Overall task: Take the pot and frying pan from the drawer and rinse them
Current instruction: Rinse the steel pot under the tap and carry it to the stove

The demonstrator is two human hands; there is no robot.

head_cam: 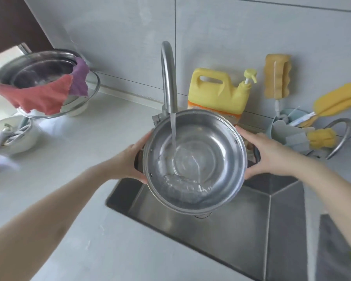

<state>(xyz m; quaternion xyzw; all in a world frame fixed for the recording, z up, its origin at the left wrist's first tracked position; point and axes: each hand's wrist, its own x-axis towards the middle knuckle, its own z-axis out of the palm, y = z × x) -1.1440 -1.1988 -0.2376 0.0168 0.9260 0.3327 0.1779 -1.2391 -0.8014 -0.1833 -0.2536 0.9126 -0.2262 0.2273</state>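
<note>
A round stainless steel pot (pixel 217 151) is held above the steel sink (pixel 251 236), tilted toward me. Water runs from the curved faucet (pixel 168 78) into the pot and pools at its lower near side. My left hand (pixel 130 161) grips the pot's dark left handle. My right hand (pixel 272 155) grips its dark right handle. No frying pan is in view.
A yellow detergent jug (pixel 215 92) stands behind the pot. A holder with sponges and brushes (pixel 292 134) sits at the right. On the white counter (pixel 79 155) at the left are stacked bowls draped with a red and a purple cloth (pixel 41 96).
</note>
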